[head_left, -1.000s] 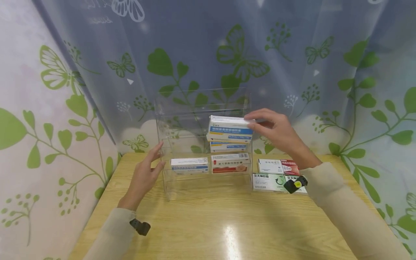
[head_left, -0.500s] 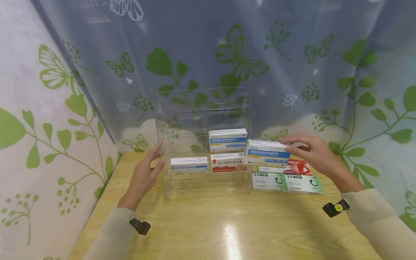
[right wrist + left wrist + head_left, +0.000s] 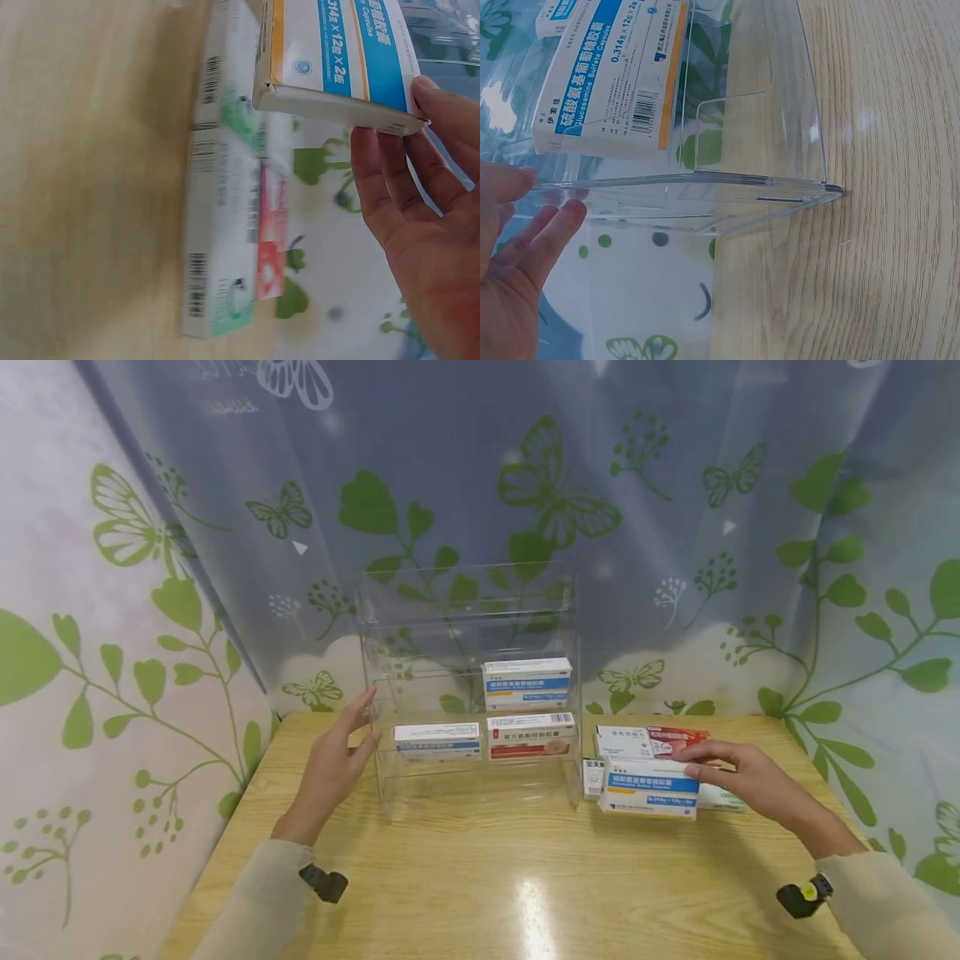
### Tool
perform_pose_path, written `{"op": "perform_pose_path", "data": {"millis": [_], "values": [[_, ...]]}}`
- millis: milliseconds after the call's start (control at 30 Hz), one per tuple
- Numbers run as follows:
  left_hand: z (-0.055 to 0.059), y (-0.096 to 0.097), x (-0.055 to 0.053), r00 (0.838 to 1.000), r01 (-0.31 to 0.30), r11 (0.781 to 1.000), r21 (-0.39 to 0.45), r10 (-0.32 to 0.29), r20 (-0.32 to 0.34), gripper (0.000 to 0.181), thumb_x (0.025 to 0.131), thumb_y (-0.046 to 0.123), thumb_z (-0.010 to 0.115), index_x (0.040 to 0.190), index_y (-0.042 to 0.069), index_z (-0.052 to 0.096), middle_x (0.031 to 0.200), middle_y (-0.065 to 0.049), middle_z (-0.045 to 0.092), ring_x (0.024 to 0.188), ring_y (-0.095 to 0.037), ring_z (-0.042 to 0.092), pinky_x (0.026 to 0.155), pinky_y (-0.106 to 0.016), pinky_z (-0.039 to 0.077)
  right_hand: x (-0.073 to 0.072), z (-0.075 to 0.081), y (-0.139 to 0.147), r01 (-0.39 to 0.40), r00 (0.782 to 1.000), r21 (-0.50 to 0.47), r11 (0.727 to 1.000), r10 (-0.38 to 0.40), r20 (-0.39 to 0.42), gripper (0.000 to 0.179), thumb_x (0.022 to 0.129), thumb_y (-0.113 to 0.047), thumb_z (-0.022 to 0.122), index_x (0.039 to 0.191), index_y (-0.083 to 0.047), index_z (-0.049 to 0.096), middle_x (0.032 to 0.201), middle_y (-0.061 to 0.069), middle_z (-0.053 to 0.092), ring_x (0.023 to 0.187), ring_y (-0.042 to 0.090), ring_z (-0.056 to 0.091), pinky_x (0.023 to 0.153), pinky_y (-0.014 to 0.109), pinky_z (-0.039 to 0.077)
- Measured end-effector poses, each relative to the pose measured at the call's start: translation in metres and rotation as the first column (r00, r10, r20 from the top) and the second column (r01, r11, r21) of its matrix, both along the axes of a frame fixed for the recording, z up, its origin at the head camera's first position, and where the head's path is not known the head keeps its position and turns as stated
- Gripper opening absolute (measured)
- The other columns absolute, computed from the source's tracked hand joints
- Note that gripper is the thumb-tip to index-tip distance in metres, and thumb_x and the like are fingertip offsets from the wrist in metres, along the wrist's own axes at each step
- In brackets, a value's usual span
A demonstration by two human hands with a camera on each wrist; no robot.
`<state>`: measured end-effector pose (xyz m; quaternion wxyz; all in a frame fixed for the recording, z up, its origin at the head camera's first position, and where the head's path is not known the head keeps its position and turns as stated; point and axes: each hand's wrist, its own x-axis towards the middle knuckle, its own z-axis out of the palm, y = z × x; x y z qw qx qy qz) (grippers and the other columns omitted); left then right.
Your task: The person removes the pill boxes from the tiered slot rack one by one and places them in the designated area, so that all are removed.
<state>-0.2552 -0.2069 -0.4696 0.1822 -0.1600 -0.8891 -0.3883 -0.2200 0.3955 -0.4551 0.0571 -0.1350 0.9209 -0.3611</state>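
Note:
A white, blue and orange medicine box point(image 3: 651, 790) hangs tilted in my right hand point(image 3: 750, 783), thumb and fingers pinching its right end. It is above the boxes lying on the table, partly covering them in the head view. My left hand point(image 3: 333, 768) touches the left side of a clear acrylic rack point(image 3: 480, 789) with fairly straight fingertips and thumb. The rack holds a blue-and-white box point(image 3: 527, 685) in its right part, higher up. Below it stand a red-and-white box point(image 3: 531, 739) at right and another blue-and-white box point(image 3: 437, 745) at left.
Right of the rack, on the wooden table point(image 3: 450, 877), lie a white box point(image 3: 621, 742), a red box point(image 3: 667, 739) and green-and-white boxes point(image 3: 221, 247). Behind the rack hangs a curtain point(image 3: 465, 460) printed with butterflies and leaves.
My right hand has carried the medicine box from the rack down and right, over the table boxes. The blue-and-white box on the rack has come into full view. My left hand stays put.

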Motion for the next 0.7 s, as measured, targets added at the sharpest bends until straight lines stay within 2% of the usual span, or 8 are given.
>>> {"op": "perform_pose_path", "data": {"millis": [67,200,300,433,533,700], "values": [[0.001,0.001,0.0,1.0,0.001,1.0,0.0,-0.001,0.001,0.075,0.107,0.005,0.068,0.172,0.026,0.036,0.159,-0.022,0.059,0.134,-0.044,0.067,0.088,-0.057,0.068,0.002,-0.012,0.001,0.003,0.999,0.007,1.0,-0.003,0.034,0.029,0.109,-0.031,0.069,0.133,-0.017,0.078,0.144,0.017,0.069,0.121,-0.001,0.054,0.091,0.024,0.057],[0.002,0.001,0.0,1.0,0.002,1.0,0.002,-0.002,0.002,0.075,0.107,0.005,0.069,0.172,0.026,0.036,0.16,-0.022,0.058,0.134,-0.044,0.067,0.088,-0.057,0.068,0.007,-0.034,0.001,-0.013,0.996,0.013,1.0,0.012,0.087,0.027,0.11,-0.031,0.069,0.129,-0.017,0.08,0.139,0.012,0.073,0.121,0.01,0.059,0.095,0.027,0.058],[0.002,0.001,0.0,1.0,0.0,1.0,-0.002,0.0,0.001,0.075,0.107,0.005,0.069,0.172,0.026,0.036,0.159,-0.022,0.058,0.134,-0.044,0.068,0.088,-0.057,0.068,0.009,-0.047,0.001,-0.029,0.989,-0.023,0.999,0.032,0.142,0.029,0.111,-0.029,0.066,0.132,-0.014,0.079,0.137,0.01,0.074,0.117,0.004,0.06,0.094,0.023,0.056],[0.001,0.001,0.0,1.0,-0.009,1.0,-0.011,0.009,-0.001,0.075,0.107,0.005,0.069,0.171,0.026,0.036,0.157,-0.023,0.06,0.132,-0.044,0.068,0.087,-0.057,0.069,0.011,-0.055,-0.003,-0.032,0.979,-0.093,0.995,0.05,0.196,0.033,0.112,-0.026,0.064,0.136,-0.008,0.076,0.137,0.013,0.073,0.108,0.002,0.061,0.089,0.017,0.054],[0.0,0.0,0.0,1.0,-0.008,1.0,-0.009,0.008,-0.005,0.075,0.107,0.005,0.069,0.171,0.025,0.037,0.158,-0.022,0.06,0.132,-0.044,0.069,0.086,-0.056,0.069,0.011,-0.057,-0.007,-0.05,0.986,-0.086,0.995,0.063,0.156,0.03,0.111,-0.024,0.066,0.134,-0.008,0.077,0.133,0.013,0.076,0.107,0.001,0.061,0.089,0.016,0.054],[-0.001,0.0,0.0,1.0,-0.003,1.0,-0.005,0.003,-0.016,0.075,0.107,0.005,0.069,0.171,0.026,0.037,0.157,-0.023,0.06,0.131,-0.044,0.069,0.086,-0.056,0.069,0.011,-0.063,-0.014,-0.06,0.998,-0.011,0.998,0.06,0.022,0.021,0.108,-0.02,0.07,0.124,-0.015,0.082,0.129,0.008,0.078,0.114,-0.007,0.06,0.091,0.019,0.058]]}}
